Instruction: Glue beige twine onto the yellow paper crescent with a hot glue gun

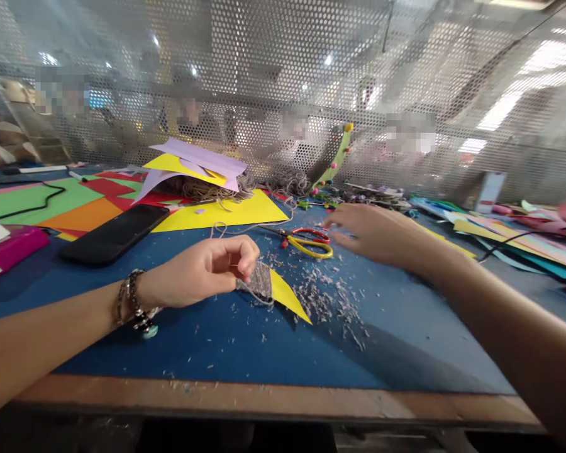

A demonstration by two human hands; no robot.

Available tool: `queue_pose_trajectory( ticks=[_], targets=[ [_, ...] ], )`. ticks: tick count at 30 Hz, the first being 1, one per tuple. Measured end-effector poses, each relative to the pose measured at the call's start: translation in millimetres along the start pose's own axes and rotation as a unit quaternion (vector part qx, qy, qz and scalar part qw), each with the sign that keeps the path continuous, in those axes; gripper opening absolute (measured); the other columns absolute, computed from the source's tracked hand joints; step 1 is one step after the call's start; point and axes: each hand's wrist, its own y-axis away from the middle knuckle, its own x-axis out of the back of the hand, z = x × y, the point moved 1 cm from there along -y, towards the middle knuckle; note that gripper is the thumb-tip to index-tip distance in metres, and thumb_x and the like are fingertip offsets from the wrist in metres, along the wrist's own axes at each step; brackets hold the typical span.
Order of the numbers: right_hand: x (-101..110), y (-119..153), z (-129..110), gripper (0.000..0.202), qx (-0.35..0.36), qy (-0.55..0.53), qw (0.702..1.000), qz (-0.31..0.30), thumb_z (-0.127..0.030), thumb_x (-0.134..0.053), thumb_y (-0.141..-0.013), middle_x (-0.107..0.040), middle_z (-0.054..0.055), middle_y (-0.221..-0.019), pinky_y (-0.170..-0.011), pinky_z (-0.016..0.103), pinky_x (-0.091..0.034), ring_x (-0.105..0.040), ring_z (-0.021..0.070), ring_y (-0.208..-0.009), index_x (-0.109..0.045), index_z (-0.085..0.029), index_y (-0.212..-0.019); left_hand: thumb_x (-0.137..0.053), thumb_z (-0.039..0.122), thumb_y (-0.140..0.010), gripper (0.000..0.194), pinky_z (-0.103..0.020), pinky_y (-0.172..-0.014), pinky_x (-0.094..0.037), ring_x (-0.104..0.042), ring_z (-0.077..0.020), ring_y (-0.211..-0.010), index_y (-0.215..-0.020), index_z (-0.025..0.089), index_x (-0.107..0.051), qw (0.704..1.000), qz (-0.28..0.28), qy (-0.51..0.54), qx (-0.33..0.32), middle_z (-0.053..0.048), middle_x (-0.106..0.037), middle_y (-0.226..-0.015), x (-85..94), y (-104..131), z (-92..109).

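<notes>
My left hand (202, 269) is closed in a pinch at the left end of a yellow paper crescent (288, 299). Grey yarn (260, 280) is wound round that end of the paper, and a loose strand curls below it. My right hand (365, 229) is held over the mat, fingers apart and slightly blurred, with nothing seen in it. Just left of its fingertips lies a pair of scissors (311, 242) with red and yellow handles. Short grey yarn clippings (334, 299) are scattered between the hands.
A black phone (116, 236) lies left on the blue mat (170, 346). Behind it are coloured sheets (217, 212), a yarn heap (207, 189) and a green curved strip with pom-poms (334, 160). More paper (523, 236) lies right. A perforated metal screen (273, 63) stands behind.
</notes>
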Motion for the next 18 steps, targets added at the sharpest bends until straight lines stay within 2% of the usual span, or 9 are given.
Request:
queue_pose_trajectory(
  ticks=[2, 3, 5, 7, 9, 12, 15, 18],
  targets=[
    [1.7, 1.8, 29.9, 0.027, -0.095, 0.065, 0.989, -0.09, -0.04, -0.047, -0.075, -0.061, 0.007, -0.075, -0.055, 0.031, -0.04, -0.054, 0.0178, -0.063, -0.063, -0.019, -0.081, -0.04, 0.009, -0.068, 0.013, -0.025, -0.069, -0.046, -0.042, -0.0082, -0.066, -0.061, 0.018, -0.035, 0.999, 0.012, -0.03, -0.011, 0.001, -0.038, -0.072, -0.4, -1.0, -1.1],
    [-0.6, 2.5, 41.3, 0.03, -0.115, 0.063, 0.984, -0.117, -0.044, -0.047, -0.075, -0.062, 0.007, -0.074, -0.054, 0.03, -0.041, -0.055, 0.0175, -0.062, -0.063, -0.019, -0.081, -0.04, 0.009, -0.069, 0.014, -0.024, -0.068, -0.046, -0.043, -0.0083, -0.066, -0.059, 0.018, -0.036, 0.998, 0.017, -0.054, -0.018, 0.001, -0.04, -0.072, -0.6, -1.4, -1.0],
    [-10.7, 2.5, 53.5, 0.035, -0.105, 0.017, 0.985, -0.136, -0.046, -0.043, -0.077, -0.063, 0.007, -0.077, -0.058, 0.03, -0.043, -0.057, 0.0171, -0.066, -0.062, -0.018, -0.083, -0.04, 0.01, -0.071, 0.015, -0.022, -0.063, -0.044, -0.045, -0.0088, -0.066, -0.057, 0.017, -0.04, 0.993, 0.031, -0.113, -0.033, 0.0, -0.043, -0.07, -0.3, -1.9, -0.5],
    [-24.1, 1.0, 52.2, 0.036, -0.082, -0.014, 0.991, -0.109, -0.045, -0.041, -0.08, -0.063, 0.009, -0.083, -0.061, 0.029, -0.044, -0.058, 0.0173, -0.071, -0.061, -0.016, -0.088, -0.039, 0.009, -0.073, 0.016, -0.021, -0.062, -0.043, -0.046, -0.0093, -0.067, -0.06, 0.017, -0.045, 0.983, 0.044, -0.172, -0.041, 0.0, -0.047, -0.071, 1.1, -2.0, -0.5],
    [-34.8, -1.2, 42.4, 0.036, -0.062, -0.014, 0.995, -0.074, -0.041, -0.041, -0.081, -0.06, 0.013, -0.096, -0.07, 0.028, -0.044, -0.057, 0.0181, -0.083, -0.057, -0.014, -0.1, -0.039, 0.009, -0.075, 0.016, -0.023, -0.068, -0.042, -0.047, -0.0097, -0.069, -0.065, 0.017, -0.049, 0.97, 0.055, -0.232, -0.042, 0.001, -0.049, -0.073, 3.8, -2.1, -1.4],
    [-35.6, -2.6, 30.4, 0.03, -0.05, 0.005, 0.997, -0.057, -0.038, -0.043, -0.081, -0.058, 0.012, -0.103, -0.078, 0.024, -0.041, -0.054, 0.0164, -0.092, -0.055, -0.018, -0.1, -0.039, 0.014, -0.079, 0.015, -0.026, -0.076, -0.04, -0.05, -0.0116, -0.077, -0.075, 0.018, -0.053, 0.944, 0.061, -0.322, -0.022, 0.0, -0.053, -0.08, 8.5, -1.9, -5.4],
    [-18.5, 4.4, 42.2, 0.024, -0.124, 0.063, 0.99, -0.031, -0.036, -0.041, -0.08, -0.062, 0.012, -0.09, -0.068, 0.031, -0.041, -0.057, 0.0188, -0.08, -0.058, -0.019, -0.086, -0.041, 0.028, -0.083, 0.018, -0.031, -0.081, -0.04, -0.05, -0.0167, -0.09, -0.096, 0.02, -0.052, 0.919, 0.027, -0.393, 0.028, -0.003, -0.052, -0.099, 11.4, -0.8, -12.5],
    [-1.9, 22.0, 74.2, 0.029, -0.245, 0.133, 0.96, 0.001, -0.038, -0.051, -0.073, -0.059, 0.018, -0.062, -0.052, 0.036, -0.037, -0.055, 0.0235, -0.059, -0.055, -0.015, -0.055, -0.045, 0.04, -0.081, 0.036, -0.036, -0.087, -0.039, -0.047, -0.0216, -0.101, -0.112, 0.022, -0.046, 0.896, -0.003, -0.44, 0.061, -0.007, -0.047, -0.114, 11.7, 1.5, -19.9]
  ],
)
